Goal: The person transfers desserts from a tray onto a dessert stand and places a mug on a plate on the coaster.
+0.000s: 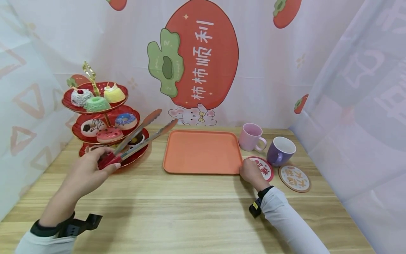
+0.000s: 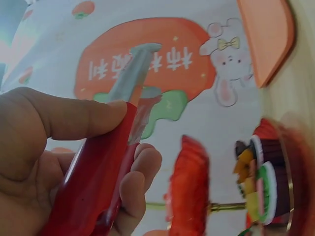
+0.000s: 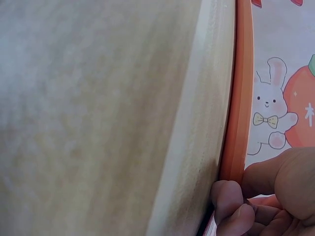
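Note:
My left hand [image 1: 90, 171] grips a pair of metal tongs [image 1: 138, 144] by their red handles [image 2: 98, 167]. The tongs' arms are spread apart, and their tips point toward the backdrop, in front of and just right of a three-tier red dessert stand [image 1: 108, 117]. At the front right corner of an orange tray [image 1: 203, 151], my right hand [image 1: 252, 173] pinches the rim. In the right wrist view the thumb and curled fingers [image 3: 229, 196] meet at the tray's edge [image 3: 238, 113]. The tray lies flat on the wooden table with nothing on it.
Cakes [image 1: 97, 103] and donuts [image 1: 125, 120] sit on the stand's tiers. Right of the tray stand a pink mug [image 1: 249, 137] and a purple mug [image 1: 280, 151]. Two round coasters, one pink-rimmed [image 1: 267, 172] and one orange-rimmed [image 1: 295, 179], lie nearby. A printed cloth backdrop [image 1: 263, 77] encloses the table.

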The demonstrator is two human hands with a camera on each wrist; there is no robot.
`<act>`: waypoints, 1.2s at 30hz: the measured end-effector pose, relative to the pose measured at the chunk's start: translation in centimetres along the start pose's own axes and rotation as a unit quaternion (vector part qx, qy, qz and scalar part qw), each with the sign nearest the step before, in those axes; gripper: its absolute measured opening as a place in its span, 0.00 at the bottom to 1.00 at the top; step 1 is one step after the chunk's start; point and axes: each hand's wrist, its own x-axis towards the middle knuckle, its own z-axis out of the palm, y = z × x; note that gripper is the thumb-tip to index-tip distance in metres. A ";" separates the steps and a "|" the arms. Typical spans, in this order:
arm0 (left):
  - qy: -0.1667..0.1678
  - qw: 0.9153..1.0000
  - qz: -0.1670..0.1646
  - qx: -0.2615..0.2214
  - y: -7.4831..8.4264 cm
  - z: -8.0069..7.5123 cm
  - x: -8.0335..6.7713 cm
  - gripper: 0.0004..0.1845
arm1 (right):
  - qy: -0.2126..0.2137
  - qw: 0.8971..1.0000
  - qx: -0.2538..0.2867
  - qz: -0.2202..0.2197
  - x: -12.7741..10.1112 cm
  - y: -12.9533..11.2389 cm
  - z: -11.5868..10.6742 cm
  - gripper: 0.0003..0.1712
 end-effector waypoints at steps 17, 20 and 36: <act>-0.008 0.999 0.019 -0.038 0.7 6.0 2.1 0.22 | 0.027 0.999 0.001 -0.026 -0.3 -0.1 -0.1 0.07; -0.011 0.998 0.021 -0.051 0.7 7.0 2.9 0.22 | 0.031 0.999 0.001 -0.028 -0.3 -0.1 -0.1 0.07; -0.027 0.996 0.041 -0.077 0.4 11.4 5.9 0.21 | 0.035 0.999 -0.002 -0.028 -0.2 -0.1 -0.1 0.08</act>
